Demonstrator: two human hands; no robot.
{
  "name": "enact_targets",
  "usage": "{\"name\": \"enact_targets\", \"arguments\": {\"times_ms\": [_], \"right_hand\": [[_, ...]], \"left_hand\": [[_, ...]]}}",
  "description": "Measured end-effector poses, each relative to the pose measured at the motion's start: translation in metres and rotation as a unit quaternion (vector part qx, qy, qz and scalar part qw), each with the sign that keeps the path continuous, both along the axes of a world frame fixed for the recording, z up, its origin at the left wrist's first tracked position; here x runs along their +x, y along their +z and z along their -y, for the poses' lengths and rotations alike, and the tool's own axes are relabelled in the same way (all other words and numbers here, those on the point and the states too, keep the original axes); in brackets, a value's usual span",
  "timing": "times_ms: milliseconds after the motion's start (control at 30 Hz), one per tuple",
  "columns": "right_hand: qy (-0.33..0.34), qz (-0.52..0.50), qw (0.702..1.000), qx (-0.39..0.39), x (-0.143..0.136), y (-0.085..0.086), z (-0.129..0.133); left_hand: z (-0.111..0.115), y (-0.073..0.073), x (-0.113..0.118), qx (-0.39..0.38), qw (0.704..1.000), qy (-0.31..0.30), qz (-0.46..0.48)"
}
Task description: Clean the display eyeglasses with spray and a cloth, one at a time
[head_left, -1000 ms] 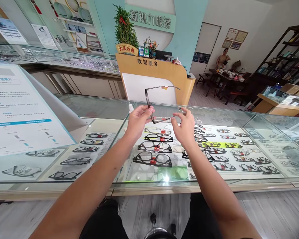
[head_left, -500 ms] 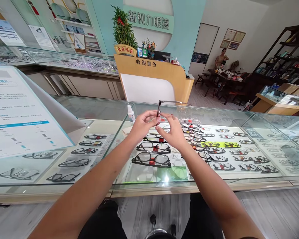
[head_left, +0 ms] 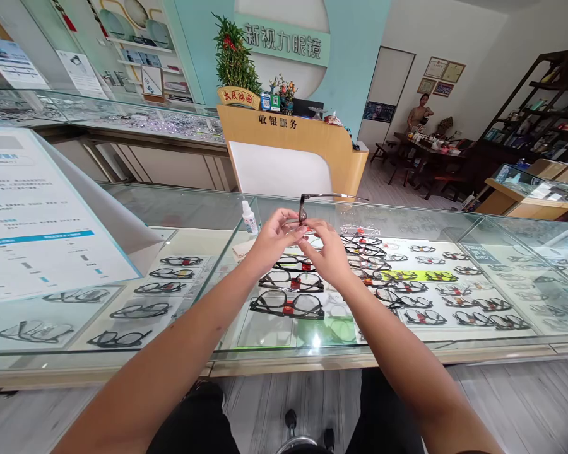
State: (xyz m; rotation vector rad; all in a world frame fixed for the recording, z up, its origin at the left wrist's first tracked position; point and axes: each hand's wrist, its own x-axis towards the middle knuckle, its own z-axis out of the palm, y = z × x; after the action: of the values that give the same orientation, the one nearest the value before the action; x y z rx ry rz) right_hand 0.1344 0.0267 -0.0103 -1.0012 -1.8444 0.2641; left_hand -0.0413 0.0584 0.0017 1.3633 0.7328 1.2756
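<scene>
A pair of dark-framed eyeglasses is held up above the glass counter, seen nearly edge-on, with one temple arm pointing right. My left hand grips the frame between thumb and fingers. From the other side, my right hand closes its thumb and fingers on the lower part of the glasses, its fingertips touching those of the left. Both hands hide most of the lenses. Just left of them, a small white spray bottle stands on the counter.
Below the glass top of the display counter lie rows of eyeglasses. A large printed card stands at left. Beyond are a wooden cashier desk and a person by a dark table. A wheeled stool base shows below.
My right hand has shifted slightly left, its fingers drawing in against the glasses and the left hand. The eyeglasses have turned a little, and the temple arm sits slightly lower.
</scene>
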Motion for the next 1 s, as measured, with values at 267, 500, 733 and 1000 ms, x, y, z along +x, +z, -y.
{"name": "enact_targets", "arguments": {"times_ms": [267,500,733,1000], "right_hand": [[-0.006,0.004,1.000,0.010,-0.001,0.001,0.001],[-0.030,-0.052,0.998,-0.022,0.004,0.002,-0.002],[-0.043,-0.068,0.996,-0.028,0.006,0.007,0.000],[-0.033,-0.085,0.996,-0.021,0.005,0.006,0.000]], "left_hand": [[-0.001,-0.002,0.000,0.007,0.999,-0.044,-0.026],[-0.019,-0.005,-0.018,0.163,0.933,0.289,-0.137],[-0.071,-0.035,-0.058,0.031,0.896,0.399,-0.191],[-0.090,-0.053,-0.066,-0.100,0.918,0.319,-0.214]]}}
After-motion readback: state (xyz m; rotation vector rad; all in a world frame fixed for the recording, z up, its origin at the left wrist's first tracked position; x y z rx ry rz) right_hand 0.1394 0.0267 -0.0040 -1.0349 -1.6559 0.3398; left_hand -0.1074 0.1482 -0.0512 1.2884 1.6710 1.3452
